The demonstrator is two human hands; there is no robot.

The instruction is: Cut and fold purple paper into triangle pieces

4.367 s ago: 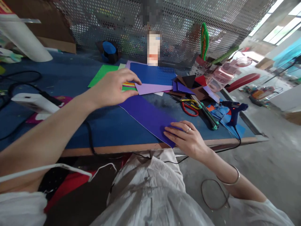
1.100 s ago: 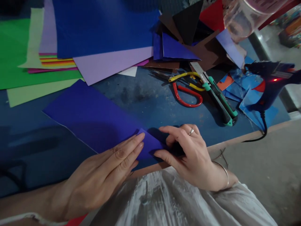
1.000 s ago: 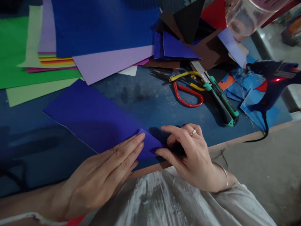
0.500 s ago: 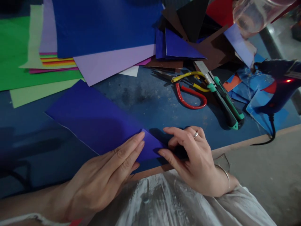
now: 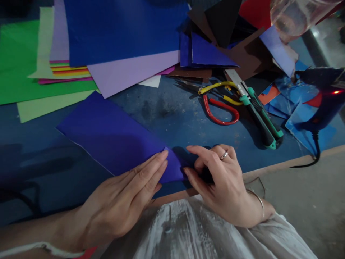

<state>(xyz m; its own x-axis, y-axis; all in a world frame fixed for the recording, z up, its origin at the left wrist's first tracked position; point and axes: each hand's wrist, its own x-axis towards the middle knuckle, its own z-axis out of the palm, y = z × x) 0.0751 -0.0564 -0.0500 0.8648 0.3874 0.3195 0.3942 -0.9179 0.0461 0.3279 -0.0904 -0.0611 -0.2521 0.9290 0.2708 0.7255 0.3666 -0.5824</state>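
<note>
A long purple-blue paper [image 5: 107, 133] lies diagonally on the blue table [image 5: 167, 118], its near right end folded over. My left hand [image 5: 126, 194] lies flat on that end, fingers stretched out and side by side, holding nothing. At the paper's right tip is my right hand [image 5: 218, 180], with the thumb touching the edge. Its index finger is raised and apart from the thumb, and nothing is gripped between them. The other fingers curl inward, one with a ring.
Scissors [image 5: 222, 104] and a green-black cutter [image 5: 262, 118] lie beyond my right hand. A glue gun [image 5: 320, 97] with a cord is at the right. Stacked coloured sheets [image 5: 121, 28], brown and black scraps, and a clear container [image 5: 299, 18] are at the back.
The view has shifted slightly, moving the table's contents a little rightward. The folded end of the paper has changed shape slightly near the right thumb. Both hands keep nearly the same pose.
</note>
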